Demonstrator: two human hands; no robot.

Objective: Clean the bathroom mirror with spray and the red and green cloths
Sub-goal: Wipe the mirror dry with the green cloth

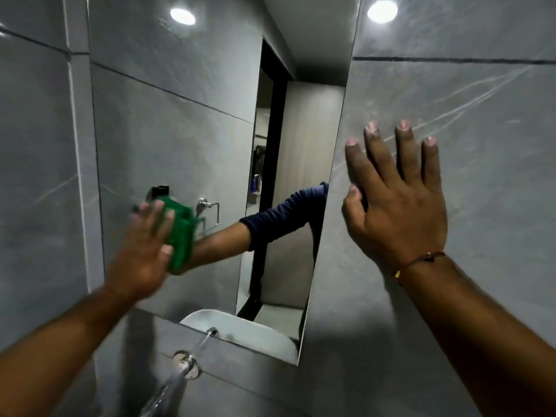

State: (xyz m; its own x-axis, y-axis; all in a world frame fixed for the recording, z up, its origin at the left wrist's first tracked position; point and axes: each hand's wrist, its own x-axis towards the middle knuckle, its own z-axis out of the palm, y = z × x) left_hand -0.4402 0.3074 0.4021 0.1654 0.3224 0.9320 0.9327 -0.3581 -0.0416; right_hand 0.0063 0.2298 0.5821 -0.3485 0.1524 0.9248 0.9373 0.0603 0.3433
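The bathroom mirror (186,121) fills the wall ahead, its right edge running down the middle of the view. My left hand (144,248) presses a folded green cloth (182,233) flat against the lower left of the glass; the hand is blurred. My right hand (394,203) rests flat on the grey tiled wall (481,145) just right of the mirror's edge, fingers spread, holding nothing. A thin red thread bracelet circles that wrist. No red cloth or spray bottle is in view.
A chrome wall tap (183,361) juts out below the mirror toward me. The mirror reflects a white basin (240,326), a chrome towel ring, a dark doorway and my sleeved arm. A tile corner stands at the left.
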